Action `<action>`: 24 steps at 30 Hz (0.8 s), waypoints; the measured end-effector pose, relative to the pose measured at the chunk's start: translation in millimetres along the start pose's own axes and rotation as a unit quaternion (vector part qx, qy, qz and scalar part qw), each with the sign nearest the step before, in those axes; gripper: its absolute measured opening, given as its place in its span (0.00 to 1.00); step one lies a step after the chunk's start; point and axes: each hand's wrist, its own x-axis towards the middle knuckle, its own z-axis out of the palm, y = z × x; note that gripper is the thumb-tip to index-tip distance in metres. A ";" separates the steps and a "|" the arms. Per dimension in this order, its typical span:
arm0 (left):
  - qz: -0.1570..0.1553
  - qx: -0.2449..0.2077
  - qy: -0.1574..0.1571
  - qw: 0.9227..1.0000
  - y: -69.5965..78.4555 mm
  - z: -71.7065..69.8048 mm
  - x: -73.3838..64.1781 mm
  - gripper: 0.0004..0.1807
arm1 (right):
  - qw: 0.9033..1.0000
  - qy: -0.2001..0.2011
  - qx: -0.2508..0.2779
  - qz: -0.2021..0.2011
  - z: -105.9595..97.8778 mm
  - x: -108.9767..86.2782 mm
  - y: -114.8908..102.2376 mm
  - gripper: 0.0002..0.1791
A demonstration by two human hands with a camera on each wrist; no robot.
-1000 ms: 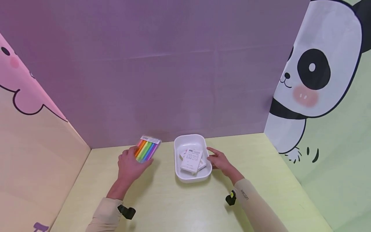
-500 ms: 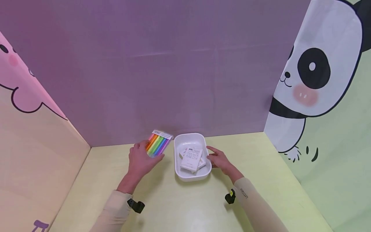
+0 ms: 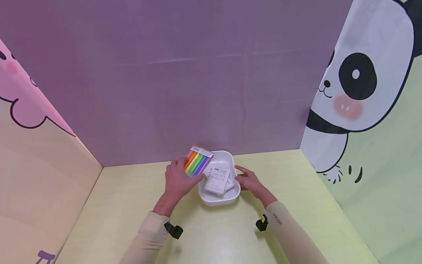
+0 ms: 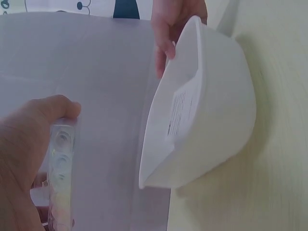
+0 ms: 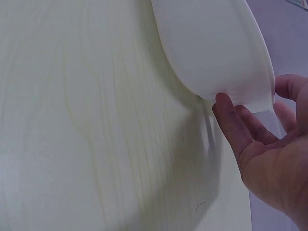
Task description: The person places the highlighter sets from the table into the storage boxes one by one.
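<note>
My left hand grips a clear flat pack of rainbow-coloured sticks by its left and near edges. In the head view, the pack overlaps the left rim of a white plastic tub. Inside the tub lie small white boxes, the top one printed with text and a barcode. My right hand holds the tub's right side, fingers against the outer wall and at the rim. From the left wrist, the thumb and the end of the pack show beside the tub.
The tub stands on a pale wood-grain table, close to its back edge. Behind rises a purple backdrop. Side panels with a panda and a pink cartoon figure flank the table. A small black camera sits on the left wrist.
My left hand has carried the pack of coloured sticks to the right, from beside the tub to over its left rim. The right hand and tub have stayed nearly still.
</note>
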 end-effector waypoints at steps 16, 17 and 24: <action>-0.030 0.017 -0.004 0.999 35.0 39.6 0.6 0.46 | 1.000 0.007 0.005 -0.001 1.0 -1.2 -3.6 0.30; -0.031 0.021 -0.003 0.999 35.9 41.9 0.9 0.46 | 1.000 0.007 0.007 0.000 1.0 -1.4 -3.6 0.30; -0.038 0.029 0.005 0.999 41.8 54.4 1.9 0.46 | 1.000 0.011 0.010 0.002 0.4 -1.0 -1.5 0.30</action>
